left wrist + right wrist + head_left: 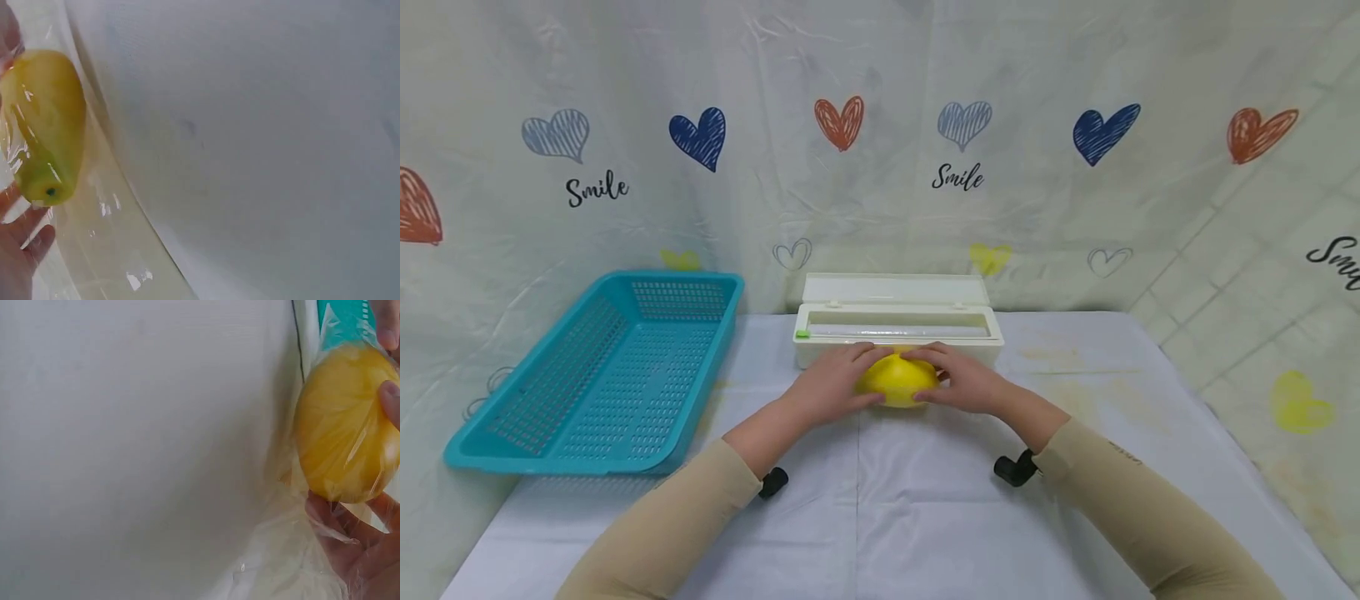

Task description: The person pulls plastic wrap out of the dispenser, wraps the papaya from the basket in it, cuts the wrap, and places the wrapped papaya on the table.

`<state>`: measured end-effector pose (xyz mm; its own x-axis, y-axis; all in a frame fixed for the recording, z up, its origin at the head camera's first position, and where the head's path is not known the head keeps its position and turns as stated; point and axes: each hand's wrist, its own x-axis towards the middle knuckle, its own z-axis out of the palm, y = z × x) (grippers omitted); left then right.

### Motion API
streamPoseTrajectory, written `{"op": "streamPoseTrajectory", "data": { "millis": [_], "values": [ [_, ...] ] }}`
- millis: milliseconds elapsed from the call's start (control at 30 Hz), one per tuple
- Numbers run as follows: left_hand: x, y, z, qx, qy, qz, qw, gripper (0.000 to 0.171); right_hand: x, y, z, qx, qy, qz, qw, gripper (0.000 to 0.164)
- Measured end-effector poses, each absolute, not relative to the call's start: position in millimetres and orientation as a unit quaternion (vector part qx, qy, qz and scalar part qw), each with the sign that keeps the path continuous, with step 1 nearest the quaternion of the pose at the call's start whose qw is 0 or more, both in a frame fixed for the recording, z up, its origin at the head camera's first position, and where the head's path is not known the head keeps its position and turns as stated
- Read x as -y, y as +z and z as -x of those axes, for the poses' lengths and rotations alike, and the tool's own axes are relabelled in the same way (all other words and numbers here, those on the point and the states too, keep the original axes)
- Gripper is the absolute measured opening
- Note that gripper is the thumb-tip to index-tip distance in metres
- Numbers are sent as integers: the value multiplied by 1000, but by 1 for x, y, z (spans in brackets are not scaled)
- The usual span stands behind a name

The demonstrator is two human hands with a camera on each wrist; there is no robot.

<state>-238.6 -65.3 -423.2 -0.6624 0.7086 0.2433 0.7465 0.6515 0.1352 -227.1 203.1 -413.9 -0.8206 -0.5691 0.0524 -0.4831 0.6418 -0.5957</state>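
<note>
Holding yellow fruit (897, 382), hands (831, 387) (967, 382) sit by the front edge (820, 342) of the box (898, 309).

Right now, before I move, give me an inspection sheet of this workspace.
Surface: white cloth, creased, yellowish patches towards the right.
Job's things: yellow fruit under clear film; white box behind it, lid raised, roll inside.
Clutter: blue basket at the left.
Hands: left hand and right hand hold the fruit from opposite sides.
Cables: nothing seen.
Surroundings: pale backdrop printed with hearts and "Smile".
</note>
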Motion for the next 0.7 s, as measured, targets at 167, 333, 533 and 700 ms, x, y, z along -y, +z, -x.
{"op": "streamPoseTrajectory", "data": {
  "millis": [167, 333, 533, 700],
  "values": [
    [73, -416, 231, 869, -84, 471, 129, 66, -204, -406, 228, -897, -335, 271, 104, 65],
    [75, -412, 229, 853, -37, 495, 162, 68, -207, -397, 228, -893, -347, 259, 120, 61],
    [71, -415, 234, 858, -18, 487, 164, 77, -210, -388, 228, -884, -372, 237, 159, 59],
    [65, -416, 239, 859, -22, 476, 187, 81, -212, -383, 232, -872, -401, 213, 182, 55]
  ]
}}
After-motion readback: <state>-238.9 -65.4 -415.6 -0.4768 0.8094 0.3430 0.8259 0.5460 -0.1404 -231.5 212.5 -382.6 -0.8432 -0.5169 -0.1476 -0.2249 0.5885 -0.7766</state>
